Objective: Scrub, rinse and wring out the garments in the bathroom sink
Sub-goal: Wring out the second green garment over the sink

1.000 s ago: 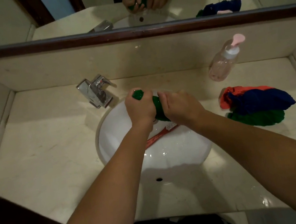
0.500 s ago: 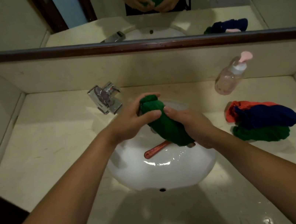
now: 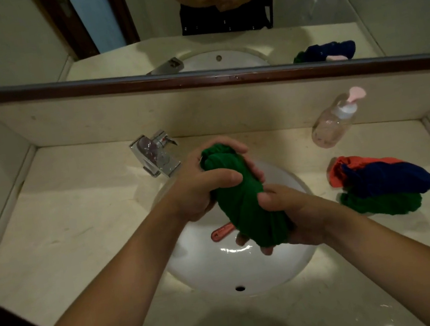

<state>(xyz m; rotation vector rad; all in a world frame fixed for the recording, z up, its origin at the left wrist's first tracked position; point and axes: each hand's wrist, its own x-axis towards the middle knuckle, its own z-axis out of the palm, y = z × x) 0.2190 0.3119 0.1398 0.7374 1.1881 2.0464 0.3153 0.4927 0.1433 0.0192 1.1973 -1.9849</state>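
Nearest me I see the white sink (image 3: 254, 275) set in the pale tabletop (image 3: 66, 242). Above its bowl, the right hand (image 3: 298, 217) has its grip wrapped round the lower end of the twisted green garment (image 3: 246, 208). The left hand (image 3: 198, 190) has its grip clamped on the upper end. A red brush handle (image 3: 221, 233) lies in the bowl beneath. Farther right a pile of garments (image 3: 381, 187) rests on the tabletop. Behind stand the faucet (image 3: 156, 155) and a pump bottle (image 3: 334, 124).

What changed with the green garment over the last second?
The green garment, earlier a tight twist between both fists, now shows as a longer, looser bundle; left hand grips its top, right hand its lower end. The brush in the sink, pile and soap bottle stayed put.
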